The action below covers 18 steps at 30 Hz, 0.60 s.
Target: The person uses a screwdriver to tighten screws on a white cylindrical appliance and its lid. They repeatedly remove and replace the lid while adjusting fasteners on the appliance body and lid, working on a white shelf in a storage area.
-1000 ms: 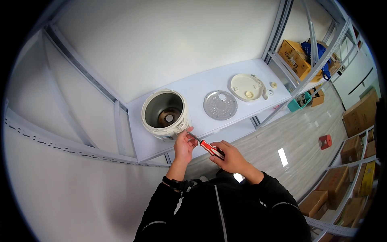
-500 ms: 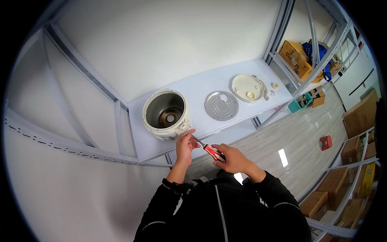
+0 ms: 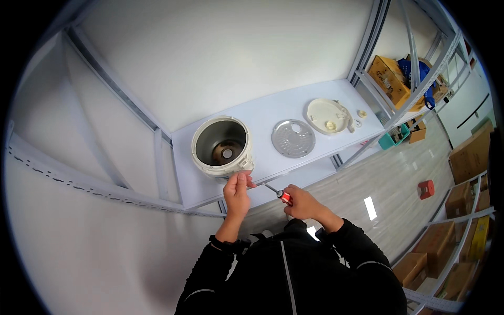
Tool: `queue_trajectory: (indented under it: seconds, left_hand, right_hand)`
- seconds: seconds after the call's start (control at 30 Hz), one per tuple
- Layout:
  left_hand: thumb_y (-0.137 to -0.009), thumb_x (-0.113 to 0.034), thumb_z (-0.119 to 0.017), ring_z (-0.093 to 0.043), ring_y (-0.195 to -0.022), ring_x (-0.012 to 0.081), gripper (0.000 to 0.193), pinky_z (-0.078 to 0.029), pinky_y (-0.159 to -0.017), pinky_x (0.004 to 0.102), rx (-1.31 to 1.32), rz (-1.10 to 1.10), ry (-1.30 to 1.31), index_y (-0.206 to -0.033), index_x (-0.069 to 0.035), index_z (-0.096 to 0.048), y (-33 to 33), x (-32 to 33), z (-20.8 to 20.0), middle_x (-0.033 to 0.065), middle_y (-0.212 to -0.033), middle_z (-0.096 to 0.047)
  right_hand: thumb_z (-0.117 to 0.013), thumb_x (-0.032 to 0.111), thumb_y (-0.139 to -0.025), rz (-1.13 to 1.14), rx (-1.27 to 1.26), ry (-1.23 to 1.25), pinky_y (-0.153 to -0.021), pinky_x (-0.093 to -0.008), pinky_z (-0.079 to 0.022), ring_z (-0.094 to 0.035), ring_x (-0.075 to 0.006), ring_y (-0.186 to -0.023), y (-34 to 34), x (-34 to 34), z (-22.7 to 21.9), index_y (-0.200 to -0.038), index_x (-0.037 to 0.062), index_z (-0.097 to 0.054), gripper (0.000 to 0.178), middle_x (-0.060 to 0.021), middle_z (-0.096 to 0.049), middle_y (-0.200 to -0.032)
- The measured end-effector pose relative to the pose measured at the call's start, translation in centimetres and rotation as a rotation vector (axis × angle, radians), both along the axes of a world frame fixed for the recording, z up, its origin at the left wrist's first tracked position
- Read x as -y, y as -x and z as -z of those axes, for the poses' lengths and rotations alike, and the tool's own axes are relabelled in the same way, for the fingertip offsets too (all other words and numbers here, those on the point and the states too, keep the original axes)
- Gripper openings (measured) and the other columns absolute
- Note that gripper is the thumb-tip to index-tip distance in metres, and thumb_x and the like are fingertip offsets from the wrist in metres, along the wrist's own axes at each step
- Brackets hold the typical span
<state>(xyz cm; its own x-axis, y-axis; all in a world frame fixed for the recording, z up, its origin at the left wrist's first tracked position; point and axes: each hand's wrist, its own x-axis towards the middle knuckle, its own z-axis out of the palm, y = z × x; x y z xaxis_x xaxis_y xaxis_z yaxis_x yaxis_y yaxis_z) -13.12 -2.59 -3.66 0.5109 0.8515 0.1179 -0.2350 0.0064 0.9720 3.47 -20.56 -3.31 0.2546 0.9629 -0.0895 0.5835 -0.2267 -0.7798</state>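
My right hand [image 3: 303, 202] is wrapped round the red handle of a screwdriver [image 3: 283, 196], whose metal shaft points up and left. A small gap separates its tip from my left hand [image 3: 238, 193]. That hand is raised just in front of a rice cooker body [image 3: 202, 164], its thumb and fingers pinched together; whatever they may hold is too small to make out. The cooker stands lidless at the left of the white shelf, with a dark grey inside and a brownish bottom. A round perforated metal plate [image 3: 294, 147] lies to its right.
Farther right on the shelf [image 3: 262, 113] rest a cream lid [image 3: 320, 109] and small round parts [image 3: 362, 113]. Metal uprights frame the shelf. At right are cardboard boxes [image 3: 388, 79], a teal basket [image 3: 391, 139] and a red stool [image 3: 426, 189] on the floor.
The screwdriver has drawn away from my left fingers, and my right hand now wraps its handle more tightly. My left fingers have closed together. The whole view has shifted slightly.
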Motion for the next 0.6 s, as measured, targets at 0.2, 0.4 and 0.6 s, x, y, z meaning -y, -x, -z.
queue_trajectory:
  seconds: [0.2,0.4,0.6]
  left_hand:
    - [-0.112,-0.012,-0.051,-0.069,-0.084,0.0174,0.026,-0.059,-0.079,0.0328,0.026,-0.053,0.053,-0.117,0.005,-0.07,1.6,-1.5,1.1,0.0092,-0.097,-0.069]
    - [-0.105,0.001,-0.045,-0.063,-0.077,0.0153,0.022,-0.057,-0.074,0.0307,-0.021,-0.18,0.111,-0.116,0.002,-0.064,2.6,-1.3,3.5,0.0072,-0.093,-0.065]
    - [-0.109,-0.006,-0.044,-0.042,-0.066,0.0079,0.02,-0.04,-0.058,0.0253,-0.005,-0.251,0.211,-0.108,-0.003,-0.063,3.0,-2.3,4.6,-0.0014,-0.08,-0.05]
  right_hand:
    - [-0.069,0.009,-0.086,0.19,-0.254,-0.186,-0.069,-0.0399,-0.051,-0.056,-0.0255,-0.068,0.2,-1.7,0.1,-0.104,0.0039,-0.068,0.018,-0.0108,-0.06,-0.075]
    - [-0.065,0.002,-0.092,0.112,-0.371,-0.194,-0.086,-0.0322,-0.051,-0.061,-0.0156,-0.093,-0.7,-4.6,-1.9,-0.132,0.0025,-0.066,0.04,-0.004,-0.064,-0.1]
    - [-0.065,0.003,-0.089,0.022,-0.384,-0.354,-0.108,-0.0407,-0.049,-0.06,-0.0312,-0.125,-2.2,-8.8,0.5,-0.146,0.0011,-0.056,0.058,-0.017,-0.059,-0.133]
